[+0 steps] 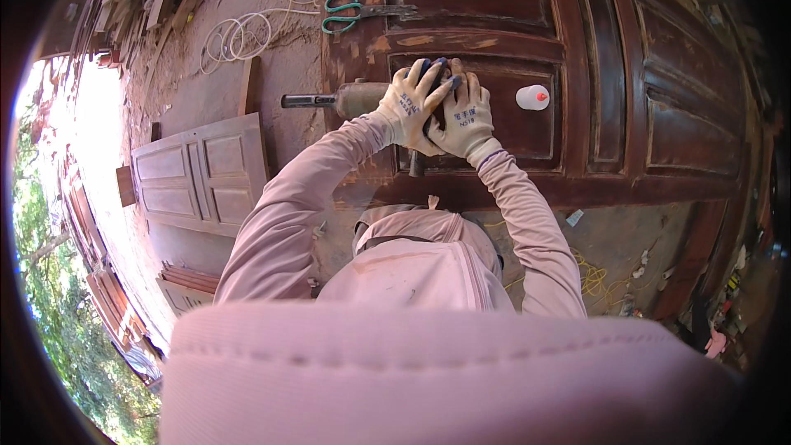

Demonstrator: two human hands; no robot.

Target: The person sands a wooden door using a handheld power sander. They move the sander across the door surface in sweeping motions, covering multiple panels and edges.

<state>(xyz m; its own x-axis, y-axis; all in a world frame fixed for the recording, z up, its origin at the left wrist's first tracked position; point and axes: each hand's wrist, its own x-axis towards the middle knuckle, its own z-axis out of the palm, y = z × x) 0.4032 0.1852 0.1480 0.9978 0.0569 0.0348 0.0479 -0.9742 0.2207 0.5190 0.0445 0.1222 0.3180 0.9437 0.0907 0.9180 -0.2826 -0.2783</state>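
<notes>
Both my hands wear cream work gloves with dark blue fingertips, and they meet over the front end of a power tool (359,100). The tool has a grey rounded body and a long dark handle pointing left, which neither hand touches. My left hand (412,111) bends its fingers over the tool's front part. Close against it, my right hand (464,115) curls round the other side of the dark part. My hands hide the working end. Beneath lies a dark reddish-brown panelled wooden door (503,191) with scraped patches.
Green-handled scissors (362,13) lie on the door's left edge. Right of my hands is a white bottle (527,98) with a red tip. A pale coiled hose (247,37) lies on the ground. Another panelled door (202,173) is at left; yellow cord (595,274) lies lower right.
</notes>
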